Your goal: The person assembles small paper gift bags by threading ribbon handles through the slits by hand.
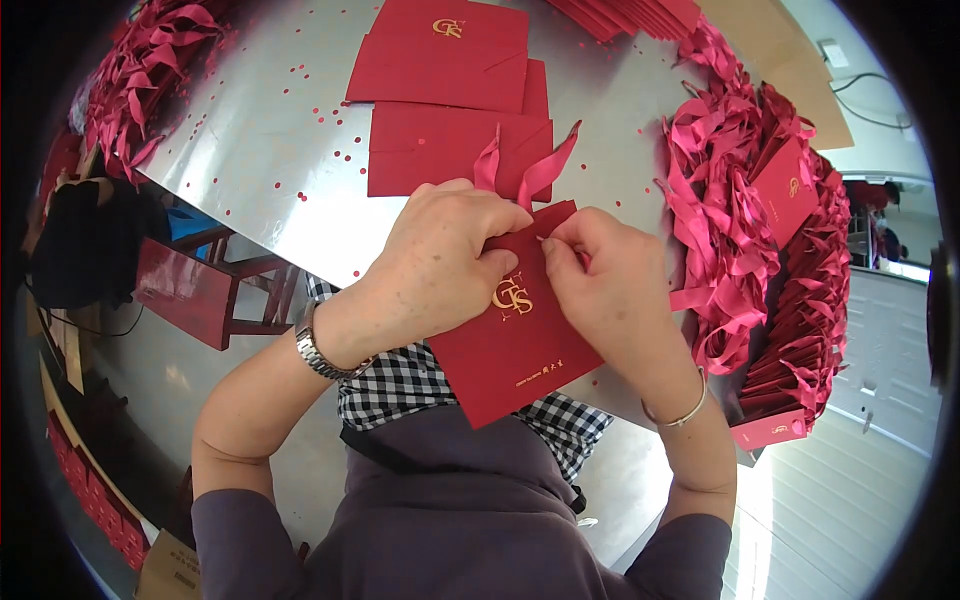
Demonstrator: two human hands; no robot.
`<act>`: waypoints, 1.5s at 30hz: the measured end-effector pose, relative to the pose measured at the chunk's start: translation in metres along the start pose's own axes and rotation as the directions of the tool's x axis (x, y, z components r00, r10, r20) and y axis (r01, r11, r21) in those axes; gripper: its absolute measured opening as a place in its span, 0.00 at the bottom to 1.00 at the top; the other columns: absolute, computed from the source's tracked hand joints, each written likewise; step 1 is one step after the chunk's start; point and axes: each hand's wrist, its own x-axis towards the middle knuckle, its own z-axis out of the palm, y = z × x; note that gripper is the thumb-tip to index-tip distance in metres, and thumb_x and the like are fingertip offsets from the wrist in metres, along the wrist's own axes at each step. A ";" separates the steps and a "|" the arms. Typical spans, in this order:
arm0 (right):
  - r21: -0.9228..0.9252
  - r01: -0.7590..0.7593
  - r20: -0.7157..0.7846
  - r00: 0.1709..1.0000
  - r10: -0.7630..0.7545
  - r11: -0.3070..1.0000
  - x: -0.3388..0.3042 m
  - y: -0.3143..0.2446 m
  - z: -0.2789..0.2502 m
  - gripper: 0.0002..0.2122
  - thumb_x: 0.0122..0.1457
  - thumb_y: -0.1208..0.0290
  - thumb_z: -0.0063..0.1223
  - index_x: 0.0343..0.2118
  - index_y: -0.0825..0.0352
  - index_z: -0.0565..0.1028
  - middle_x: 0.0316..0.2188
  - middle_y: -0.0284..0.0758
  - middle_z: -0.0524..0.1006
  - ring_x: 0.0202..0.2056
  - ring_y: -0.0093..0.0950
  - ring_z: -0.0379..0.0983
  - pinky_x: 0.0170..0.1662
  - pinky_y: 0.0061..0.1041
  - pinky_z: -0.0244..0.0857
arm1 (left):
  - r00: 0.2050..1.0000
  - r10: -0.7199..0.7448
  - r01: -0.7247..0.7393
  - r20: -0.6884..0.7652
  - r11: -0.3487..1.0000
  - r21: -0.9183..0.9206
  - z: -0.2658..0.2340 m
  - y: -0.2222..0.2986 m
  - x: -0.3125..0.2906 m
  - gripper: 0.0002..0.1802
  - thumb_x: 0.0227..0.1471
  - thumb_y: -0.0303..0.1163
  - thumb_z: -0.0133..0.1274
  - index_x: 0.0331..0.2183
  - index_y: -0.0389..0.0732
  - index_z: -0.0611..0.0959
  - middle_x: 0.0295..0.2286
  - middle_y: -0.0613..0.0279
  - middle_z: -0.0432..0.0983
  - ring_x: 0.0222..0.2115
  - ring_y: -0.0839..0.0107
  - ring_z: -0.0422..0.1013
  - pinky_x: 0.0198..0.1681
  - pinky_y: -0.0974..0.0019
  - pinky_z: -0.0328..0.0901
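A flat red paper gift bag [530,360] with gold print hangs tilted over the table's near edge, in front of my body. My left hand [435,255] grips its top edge between thumb and fingers. At the same edge, farther right, my right hand [612,285] is closed in a pinch, with a small pale bit showing at its fingertips, probably a ribbon end. Two pink-red ribbon [550,172] ends stick up beyond the bag's top. Just past my hands lie several flat red bags [440,65], overlapping, without visible ribbons.
Ribboned red bags [800,340] are heaped along the right side of the metal table [255,140], their ribbons [710,200] tangled. Another ribboned pile [150,65] sits far left. Small red paper dots [345,156] are scattered about. A dark red wooden stool [190,290] stands left.
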 end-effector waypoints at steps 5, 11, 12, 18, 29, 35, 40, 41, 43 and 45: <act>-0.493 0.262 -0.013 0.951 -0.308 0.830 -0.001 0.003 0.020 0.06 0.51 0.75 0.53 0.25 0.68 0.68 0.18 0.40 0.74 0.20 0.36 0.75 0.23 0.32 0.69 | 0.999 0.019 -0.021 0.033 0.998 0.054 0.001 -0.001 0.003 0.16 0.42 0.23 0.61 0.38 0.36 0.82 0.31 0.57 0.79 0.32 0.61 0.69 0.43 0.60 0.61; -0.225 0.209 -0.024 0.975 -0.220 0.952 0.002 0.007 0.008 0.08 0.54 0.75 0.55 0.31 0.69 0.67 0.21 0.44 0.75 0.22 0.41 0.76 0.25 0.35 0.70 | 0.998 0.050 -0.048 -0.028 0.996 0.079 0.005 0.000 -0.002 0.18 0.42 0.24 0.61 0.40 0.36 0.82 0.29 0.57 0.79 0.31 0.60 0.69 0.41 0.60 0.61; -0.140 0.183 0.017 0.983 -0.183 0.973 0.001 0.005 0.005 0.09 0.54 0.75 0.56 0.33 0.69 0.67 0.22 0.45 0.76 0.23 0.42 0.76 0.26 0.36 0.70 | 0.998 0.054 -0.051 -0.026 0.996 0.079 0.004 0.003 -0.003 0.18 0.42 0.24 0.61 0.40 0.36 0.82 0.29 0.57 0.79 0.31 0.60 0.69 0.41 0.60 0.61; -0.029 0.201 0.004 0.980 -0.201 0.979 -0.007 0.012 0.004 0.13 0.53 0.73 0.59 0.37 0.68 0.66 0.25 0.42 0.77 0.27 0.43 0.76 0.29 0.37 0.70 | 0.998 -0.024 0.032 0.057 0.990 -0.137 -0.010 0.005 0.006 0.10 0.53 0.23 0.52 0.39 0.37 0.83 0.30 0.52 0.80 0.32 0.61 0.77 0.37 0.66 0.70; -0.003 0.181 -0.064 0.981 -0.181 0.983 -0.026 0.008 0.004 0.14 0.54 0.70 0.61 0.39 0.67 0.67 0.26 0.40 0.78 0.27 0.39 0.78 0.27 0.33 0.70 | 0.948 0.140 -0.180 0.285 0.977 0.117 -0.014 0.007 0.022 0.07 0.47 0.25 0.57 0.33 0.40 0.82 0.29 0.59 0.80 0.31 0.56 0.76 0.33 0.59 0.69; -0.050 0.029 -0.032 0.999 -0.031 0.998 -0.045 0.013 0.005 0.15 0.54 0.67 0.59 0.42 0.65 0.69 0.25 0.38 0.78 0.27 0.37 0.78 0.28 0.34 0.69 | 0.954 0.243 -0.295 0.178 0.869 0.397 -0.010 0.003 0.013 0.07 0.43 0.25 0.54 0.30 0.43 0.81 0.27 0.61 0.75 0.31 0.56 0.73 0.32 0.57 0.66; -0.097 0.050 -0.014 0.999 -0.052 0.994 -0.043 0.015 0.003 0.13 0.54 0.66 0.59 0.39 0.64 0.71 0.25 0.37 0.78 0.27 0.37 0.77 0.31 0.34 0.68 | 0.975 0.218 -0.143 -0.031 0.735 0.663 -0.047 -0.022 0.007 0.03 0.41 0.25 0.54 0.25 0.43 0.78 0.24 0.62 0.72 0.28 0.58 0.72 0.30 0.57 0.65; -0.097 0.047 0.008 0.999 -0.046 0.994 -0.042 0.015 0.002 0.13 0.53 0.66 0.59 0.38 0.64 0.71 0.25 0.37 0.78 0.27 0.38 0.77 0.30 0.34 0.68 | 0.974 0.220 -0.125 -0.058 0.731 0.671 -0.057 -0.030 0.003 0.03 0.42 0.25 0.55 0.25 0.42 0.79 0.25 0.62 0.72 0.29 0.58 0.72 0.30 0.56 0.66; -0.090 0.050 0.032 0.998 -0.047 0.995 -0.041 0.013 0.001 0.12 0.53 0.66 0.59 0.37 0.64 0.71 0.25 0.38 0.78 0.27 0.38 0.76 0.30 0.33 0.68 | 0.992 0.113 -0.055 -0.056 0.785 0.618 -0.073 -0.035 -0.009 0.09 0.45 0.20 0.54 0.32 0.40 0.81 0.30 0.59 0.77 0.32 0.58 0.74 0.33 0.60 0.68; -0.126 0.069 0.050 0.997 -0.063 0.990 -0.039 0.011 -0.001 0.12 0.53 0.66 0.59 0.37 0.64 0.71 0.25 0.38 0.78 0.26 0.38 0.76 0.30 0.34 0.67 | 0.958 0.106 0.042 -0.268 0.869 0.494 -0.067 -0.025 -0.014 0.11 0.45 0.20 0.52 0.34 0.41 0.81 0.30 0.57 0.76 0.31 0.56 0.74 0.34 0.57 0.68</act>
